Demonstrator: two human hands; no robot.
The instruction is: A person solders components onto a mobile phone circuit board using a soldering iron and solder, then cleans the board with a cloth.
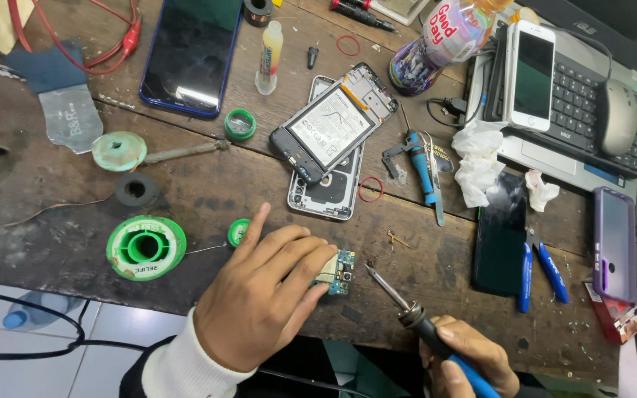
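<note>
My left hand (263,295) rests on the wooden bench (208,188) and pinches a small blue circuit board (338,270) at its fingertips. My right hand (466,361) grips the blue handle of a soldering iron (407,306); its metal tip points up-left and ends just right of the board, a small gap apart. An opened phone (329,125) with its battery showing lies above, across a silver back cover (329,195).
A green solder spool (145,248) sits left of my hand, with smaller green reels nearby. A dark phone (189,51), glue bottle (268,48), blue tweezers (425,169), tissues (477,162), black phone (500,236), blue pliers (540,269), purple phone (615,243) and a laptop (576,103) with a white phone on it surround the work spot.
</note>
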